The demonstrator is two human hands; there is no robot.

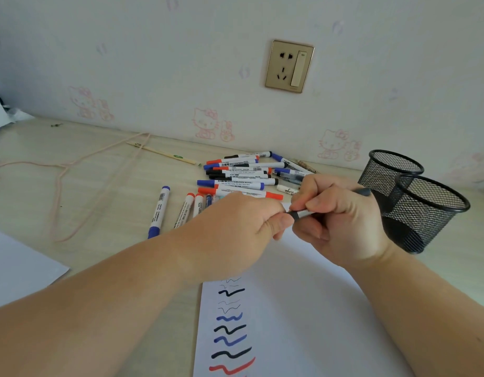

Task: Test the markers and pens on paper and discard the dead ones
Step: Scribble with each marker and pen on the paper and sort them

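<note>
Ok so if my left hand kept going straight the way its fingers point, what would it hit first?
Probably the right hand: the left hand points rightward at it, both gripping the slim grey-and-black pen. Beyond stand the black mesh cups, though depth is unclear.

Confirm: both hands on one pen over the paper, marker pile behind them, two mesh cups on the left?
Not quite. The head view shows the two mesh cups on the right, not the left. The rest holds: left hand and right hand on one pen over the paper, marker pile behind.
</note>
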